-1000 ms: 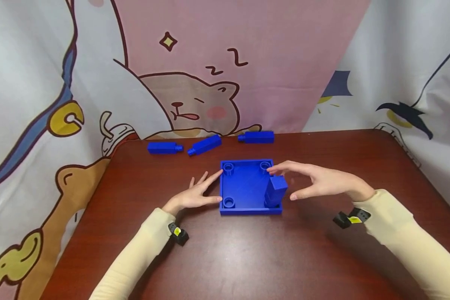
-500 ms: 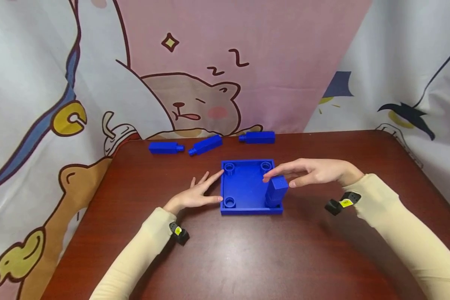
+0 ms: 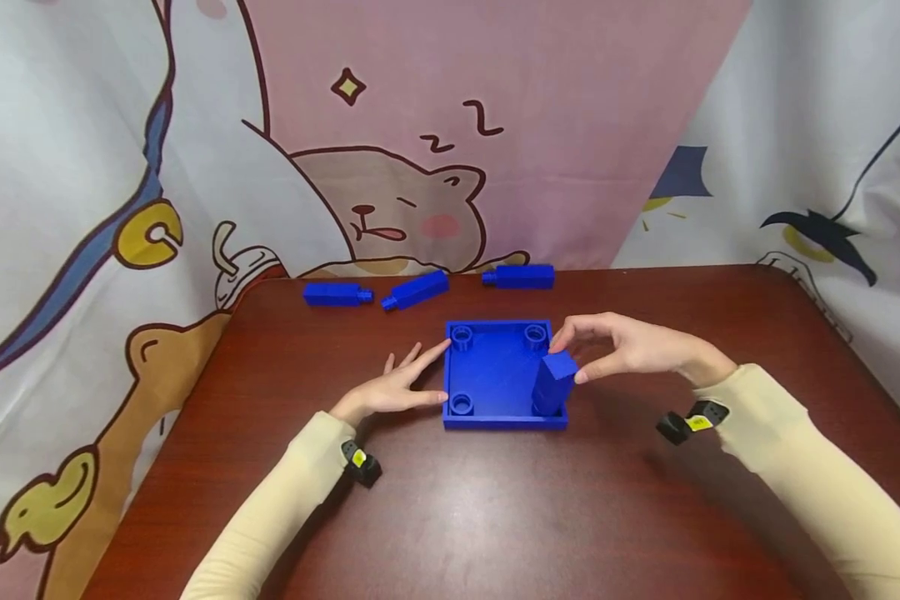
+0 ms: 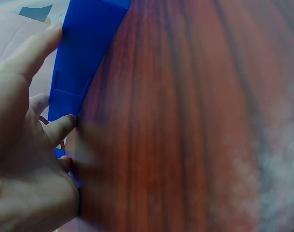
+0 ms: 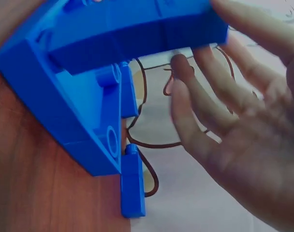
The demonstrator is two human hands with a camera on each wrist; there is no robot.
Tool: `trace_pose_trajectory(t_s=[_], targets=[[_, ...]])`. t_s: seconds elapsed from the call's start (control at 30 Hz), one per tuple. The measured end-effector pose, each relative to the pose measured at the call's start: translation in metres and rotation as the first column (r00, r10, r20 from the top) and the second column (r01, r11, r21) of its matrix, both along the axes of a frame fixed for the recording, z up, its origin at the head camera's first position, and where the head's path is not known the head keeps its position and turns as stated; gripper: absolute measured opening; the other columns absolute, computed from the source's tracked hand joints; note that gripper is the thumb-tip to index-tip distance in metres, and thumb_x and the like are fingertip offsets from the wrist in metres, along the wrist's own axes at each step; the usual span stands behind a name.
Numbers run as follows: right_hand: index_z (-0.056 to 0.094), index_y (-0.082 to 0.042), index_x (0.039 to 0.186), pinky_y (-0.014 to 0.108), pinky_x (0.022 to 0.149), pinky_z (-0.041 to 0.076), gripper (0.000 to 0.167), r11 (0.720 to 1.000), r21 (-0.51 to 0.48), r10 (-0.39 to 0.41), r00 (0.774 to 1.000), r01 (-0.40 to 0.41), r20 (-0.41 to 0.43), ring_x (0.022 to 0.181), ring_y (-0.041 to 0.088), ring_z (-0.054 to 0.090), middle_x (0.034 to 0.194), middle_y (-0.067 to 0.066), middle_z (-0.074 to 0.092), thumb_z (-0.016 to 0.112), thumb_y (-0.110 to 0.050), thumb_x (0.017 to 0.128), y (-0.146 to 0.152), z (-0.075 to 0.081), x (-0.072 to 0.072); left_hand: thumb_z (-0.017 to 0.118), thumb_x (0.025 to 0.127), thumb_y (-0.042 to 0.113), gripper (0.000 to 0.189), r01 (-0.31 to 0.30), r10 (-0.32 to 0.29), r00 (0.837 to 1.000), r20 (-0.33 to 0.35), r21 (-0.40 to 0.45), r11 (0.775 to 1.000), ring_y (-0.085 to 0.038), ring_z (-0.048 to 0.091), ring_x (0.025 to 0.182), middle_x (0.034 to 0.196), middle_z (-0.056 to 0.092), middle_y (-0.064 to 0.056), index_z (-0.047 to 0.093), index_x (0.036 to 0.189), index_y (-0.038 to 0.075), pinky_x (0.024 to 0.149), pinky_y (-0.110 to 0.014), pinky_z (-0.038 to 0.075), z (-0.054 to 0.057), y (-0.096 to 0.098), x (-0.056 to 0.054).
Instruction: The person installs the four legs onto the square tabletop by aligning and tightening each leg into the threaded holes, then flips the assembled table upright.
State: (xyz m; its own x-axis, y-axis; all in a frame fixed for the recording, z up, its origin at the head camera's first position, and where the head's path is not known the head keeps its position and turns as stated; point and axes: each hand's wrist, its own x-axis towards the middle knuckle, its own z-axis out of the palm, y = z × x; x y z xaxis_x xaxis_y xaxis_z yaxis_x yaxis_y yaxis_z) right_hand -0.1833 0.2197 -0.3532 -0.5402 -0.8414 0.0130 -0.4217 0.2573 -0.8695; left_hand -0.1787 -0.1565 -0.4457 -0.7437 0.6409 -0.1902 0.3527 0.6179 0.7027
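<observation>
Across the glossy red-brown wooden table (image 3: 495, 508): a square blue plastic-looking tray (image 3: 495, 367) with low raised walls sits near the middle, well in from the left and right edges.
Tray corners: round blue raised sockets (image 3: 461, 337) show at far left, far right and near left, each just inside the walls.
Standing post: a long, square-sided blue post (image 3: 551, 387) rises from the near right corner of the tray, well above the walls; how its foot is seated cannot be made out.
Right hand (image 3: 637, 346): thumb and index finger pinch the post's top end from the right, the other fingers loose behind; the palm hangs outside the tray's right wall.
Left hand (image 3: 390, 392): fingers spread, with index fingertip and thumb tip touching the tray's left wall.
Far edge: three blue bars (image 3: 417, 290) with narrow pegged ends lie in a loose row, apart from one another; the right one is close against the edge, before a printed cloth curtain (image 3: 585, 100).
Room behind the tray: a strip of wood separates its far wall from the bars.
Room at the sides: wood runs on beyond both hands, widest to the right.
Room in front: a broad stretch of wood between the two cream sleeves (image 3: 270, 500).
</observation>
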Motion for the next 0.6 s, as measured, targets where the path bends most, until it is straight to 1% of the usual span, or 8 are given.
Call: trace_pose_trajectory(t_s=[0.07,0.13,0.27,0.33,0.37,0.43,0.5,0.6], targets=[[0.059,-0.009,0.114,0.045,0.088,0.050,0.032,0.998,-0.004,-0.066,0.996,0.066,-0.064,0.105,0.021,0.061,0.114,0.006,0.060,0.075,-0.010,0.085,-0.003,-0.001,0.005,0.057,0.093,0.052,0.085,0.000,0.000,1.000,0.001,0.001,1.000,-0.029,-0.010,0.145,0.161,0.008,0.001,0.004,0.156,0.030,0.105,-0.060,-0.017,0.000,0.000,0.000],[0.060,-0.011,0.111,0.047,0.085,0.051,0.033,0.992,-0.014,-0.126,0.982,0.125,-0.144,0.102,0.019,0.062,0.112,0.003,0.061,0.077,-0.013,0.083,-0.007,-0.002,0.012,0.056,0.093,0.053,0.086,-0.002,0.002,1.000,0.001,-0.002,1.000,-0.029,-0.010,0.145,0.161,0.008,0.001,0.004,0.157,0.030,0.105,-0.061,-0.017,0.000,-0.001,0.000],[0.061,-0.015,0.107,0.041,0.079,0.053,0.035,0.975,-0.042,-0.222,0.924,0.220,-0.310,0.093,0.014,0.063,0.105,-0.004,0.064,0.081,-0.020,0.080,-0.014,-0.003,0.025,0.056,0.093,0.054,0.086,-0.010,0.010,1.000,0.003,-0.006,1.000,-0.030,-0.010,0.145,0.161,0.006,-0.002,0.004,0.156,0.030,0.104,-0.061,-0.017,0.002,-0.003,0.001],[0.062,-0.016,0.108,0.038,0.077,0.053,0.036,0.966,-0.044,-0.252,0.898,0.254,-0.361,0.091,0.014,0.062,0.104,-0.006,0.064,0.082,-0.023,0.079,-0.015,-0.004,0.030,0.056,0.093,0.054,0.086,-0.014,0.014,1.000,0.004,-0.004,1.000,-0.029,-0.010,0.145,0.161,0.006,-0.003,0.004,0.156,0.031,0.104,-0.061,-0.017,0.003,-0.004,0.001],[0.061,-0.016,0.110,0.037,0.077,0.053,0.038,0.964,-0.041,-0.258,0.892,0.262,-0.371,0.091,0.014,0.061,0.106,-0.006,0.064,0.082,-0.023,0.079,-0.015,-0.004,0.032,0.056,0.093,0.054,0.085,-0.013,0.013,1.000,0.006,-0.003,1.000,-0.029,-0.011,0.145,0.161,0.006,-0.003,0.004,0.156,0.031,0.104,-0.061,-0.017,0.003,-0.003,0.002],[0.060,-0.016,0.116,0.036,0.080,0.052,0.042,0.966,-0.025,-0.248,0.898,0.257,-0.364,0.096,0.014,0.060,0.112,-0.004,0.063,0.081,-0.024,0.080,-0.013,-0.004,0.034,0.057,0.093,0.053,0.086,-0.011,0.011,1.000,0.009,0.002,1.000,-0.029,-0.011,0.145,0.161,0.005,-0.004,0.004,0.156,0.031,0.104,-0.061,-0.017,0.004,-0.002,0.002],[0.057,-0.017,0.124,0.037,0.086,0.051,0.046,0.974,-0.013,-0.219,0.918,0.227,-0.330,0.105,0.015,0.059,0.121,-0.003,0.060,0.078,-0.022,0.084,-0.009,-0.004,0.033,0.056,0.092,0.054,0.086,-0.008,0.008,1.000,0.016,0.001,1.000,-0.029,-0.012,0.145,0.161,0.005,-0.003,0.004,0.156,0.031,0.104,-0.061,-0.018,0.002,-0.001,0.003],[0.052,-0.014,0.134,0.038,0.096,0.046,0.048,0.992,-0.044,-0.128,0.956,0.121,-0.265,0.119,0.020,0.054,0.133,0.001,0.054,0.070,-0.013,0.090,-0.004,-0.002,0.029,0.056,0.092,0.055,0.086,-0.007,0.007,1.000,0.023,0.003,1.000,-0.028,-0.012,0.145,0.162,0.004,-0.003,0.003,0.156,0.032,0.104,-0.061,-0.018,0.001,0.001,0.003]])
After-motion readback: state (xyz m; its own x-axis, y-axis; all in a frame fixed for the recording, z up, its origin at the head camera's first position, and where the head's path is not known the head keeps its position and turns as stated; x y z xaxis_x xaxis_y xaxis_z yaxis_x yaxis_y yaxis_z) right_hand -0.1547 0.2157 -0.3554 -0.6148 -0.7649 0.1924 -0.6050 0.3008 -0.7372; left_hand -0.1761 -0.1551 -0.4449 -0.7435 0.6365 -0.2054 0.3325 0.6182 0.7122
